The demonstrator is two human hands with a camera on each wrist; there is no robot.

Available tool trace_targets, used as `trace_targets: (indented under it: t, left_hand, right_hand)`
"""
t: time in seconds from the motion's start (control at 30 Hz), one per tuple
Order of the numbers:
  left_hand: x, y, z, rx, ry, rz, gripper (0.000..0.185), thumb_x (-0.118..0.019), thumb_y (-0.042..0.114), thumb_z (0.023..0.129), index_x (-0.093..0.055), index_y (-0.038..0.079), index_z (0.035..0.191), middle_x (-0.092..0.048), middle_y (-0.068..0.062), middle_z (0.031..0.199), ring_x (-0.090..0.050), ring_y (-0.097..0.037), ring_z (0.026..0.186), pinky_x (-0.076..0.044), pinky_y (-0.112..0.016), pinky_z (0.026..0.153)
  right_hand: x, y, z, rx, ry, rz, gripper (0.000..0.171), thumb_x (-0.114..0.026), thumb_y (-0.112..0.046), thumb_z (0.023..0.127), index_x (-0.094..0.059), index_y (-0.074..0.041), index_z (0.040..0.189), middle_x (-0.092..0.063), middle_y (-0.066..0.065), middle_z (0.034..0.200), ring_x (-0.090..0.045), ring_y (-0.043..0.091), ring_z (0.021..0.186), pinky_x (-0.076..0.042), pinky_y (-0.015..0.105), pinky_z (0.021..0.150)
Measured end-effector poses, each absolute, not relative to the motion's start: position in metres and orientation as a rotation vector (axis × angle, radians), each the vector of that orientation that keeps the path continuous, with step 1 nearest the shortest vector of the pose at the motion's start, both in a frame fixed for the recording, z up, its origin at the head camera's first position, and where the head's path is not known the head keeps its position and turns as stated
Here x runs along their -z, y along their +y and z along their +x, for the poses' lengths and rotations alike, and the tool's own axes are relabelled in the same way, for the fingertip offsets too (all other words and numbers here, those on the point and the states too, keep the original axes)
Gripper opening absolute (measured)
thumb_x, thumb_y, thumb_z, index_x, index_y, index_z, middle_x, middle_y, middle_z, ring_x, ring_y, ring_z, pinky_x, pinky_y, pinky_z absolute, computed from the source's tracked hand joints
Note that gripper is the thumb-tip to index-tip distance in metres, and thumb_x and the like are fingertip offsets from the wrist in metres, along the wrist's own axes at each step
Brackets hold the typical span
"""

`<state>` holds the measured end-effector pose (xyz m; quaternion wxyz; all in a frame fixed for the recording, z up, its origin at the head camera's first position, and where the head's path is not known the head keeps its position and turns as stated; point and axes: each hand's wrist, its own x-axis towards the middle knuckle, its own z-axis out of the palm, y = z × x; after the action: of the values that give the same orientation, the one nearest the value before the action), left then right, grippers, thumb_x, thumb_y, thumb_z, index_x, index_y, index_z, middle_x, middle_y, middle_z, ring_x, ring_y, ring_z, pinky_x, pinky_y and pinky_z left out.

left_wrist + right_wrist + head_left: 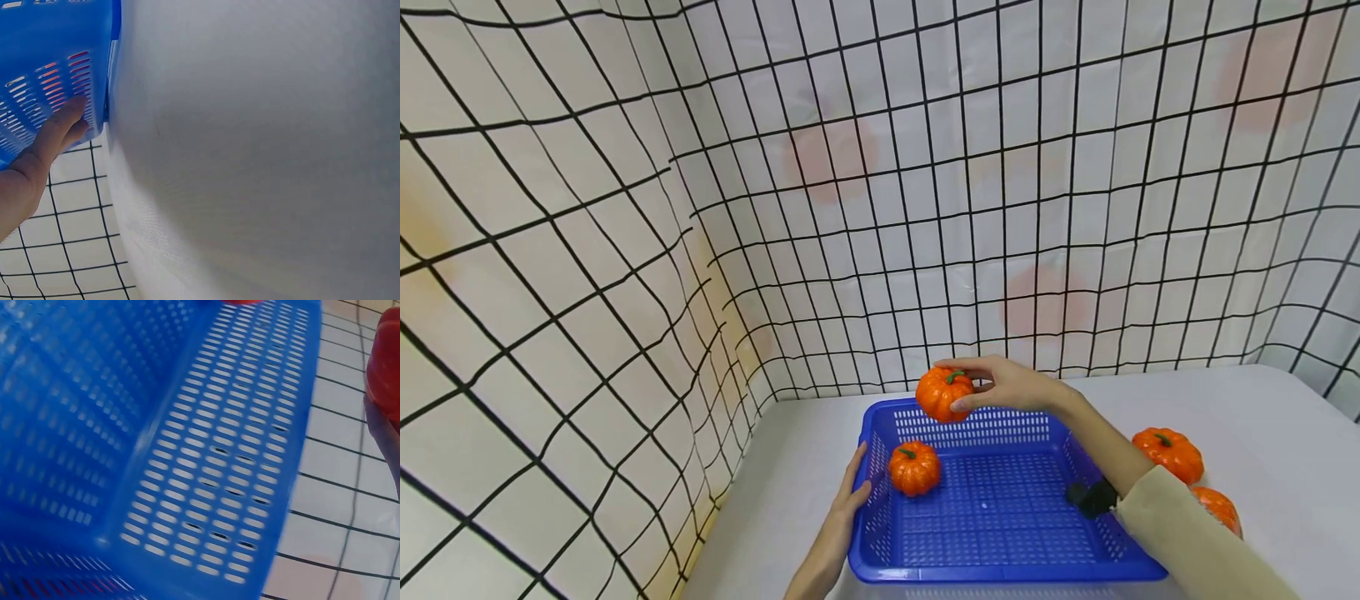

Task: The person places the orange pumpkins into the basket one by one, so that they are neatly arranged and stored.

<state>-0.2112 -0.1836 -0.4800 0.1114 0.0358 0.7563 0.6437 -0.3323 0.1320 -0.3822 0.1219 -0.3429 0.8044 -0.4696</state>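
A blue perforated plastic basket (pixel 1000 573) stands on a white table. One small orange pumpkin (pixel 914 467) lies inside it at the left. My right hand (pixel 1000 385) grips a second orange pumpkin (pixel 943 393) above the basket's far left corner; a red-orange edge of that pumpkin (pixel 385 362) shows in the right wrist view over the basket wall (pixel 219 462). My left hand (pixel 852 493) rests with straight fingers against the basket's left wall (pixel 56 81), its fingertips (pixel 72 112) touching the perforated side.
Two more orange pumpkins (pixel 1169 452) (pixel 1217 507) lie on the table (pixel 1262 417) right of the basket. A white cloth with a black grid (pixel 700 208) hangs behind and along the left. A dark wrist strap (pixel 1093 497) sits on my right forearm.
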Motion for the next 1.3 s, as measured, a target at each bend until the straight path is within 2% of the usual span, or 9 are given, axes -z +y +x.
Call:
trace_targets:
  t: [0.3,0.57,0.87,1.07,1.3]
  left_hand:
    - [0.480,-0.183,-0.210,-1.905,2.213,0.126,0.063,-0.039,0.038,0.109,-0.013,0.034,0.167,0.002,-0.017,0.175,0.004,-0.054,0.158,0.001,-0.078,0.120]
    - [0.479,-0.184,-0.210,-1.905,2.219,0.123,0.063,-0.038,0.037,0.110,-0.014,0.033,0.167,0.001,-0.017,0.175,0.003,-0.054,0.158,0.001,-0.078,0.120]
    - [0.479,-0.185,-0.209,-1.917,2.210,0.143,0.063,-0.038,0.035,0.110,-0.013,0.033,0.167,0.002,-0.015,0.176,0.005,-0.052,0.158,0.002,-0.078,0.120]
    - [0.479,-0.185,-0.209,-1.915,2.205,0.131,0.063,-0.038,0.035,0.110,-0.012,0.034,0.167,0.003,-0.017,0.175,0.006,-0.054,0.158,0.002,-0.079,0.119]
    - [0.479,-0.184,-0.209,-1.911,2.208,0.127,0.063,-0.037,0.036,0.110,-0.012,0.033,0.167,0.002,-0.017,0.175,0.004,-0.054,0.158,0.001,-0.079,0.119]
  right_hand:
    - [0.409,0.133,-0.337,1.275,2.379,-0.935,0.071,-0.081,-0.030,0.091,-0.051,-0.013,0.153,-0.062,0.015,0.146,-0.055,0.042,0.139,-0.056,0.049,0.104]
    - [0.414,0.140,-0.337,1.238,2.398,-0.939,0.069,-0.085,-0.030,0.086,-0.058,-0.016,0.148,-0.056,0.016,0.153,-0.053,0.043,0.141,-0.052,0.055,0.109]
    - [0.421,0.139,-0.337,1.168,2.345,-0.942,0.067,-0.087,-0.025,0.084,-0.061,-0.008,0.144,-0.061,0.020,0.146,-0.058,0.044,0.135,-0.054,0.055,0.106]
    - [0.432,0.134,-0.338,1.121,2.288,-0.928,0.065,-0.087,-0.017,0.083,-0.062,-0.001,0.141,-0.062,0.021,0.145,-0.060,0.043,0.133,-0.057,0.049,0.103]
    - [0.444,0.129,-0.335,1.051,2.317,-0.896,0.063,-0.088,-0.018,0.082,-0.065,-0.003,0.139,-0.067,0.019,0.139,-0.064,0.041,0.128,-0.056,0.052,0.103]
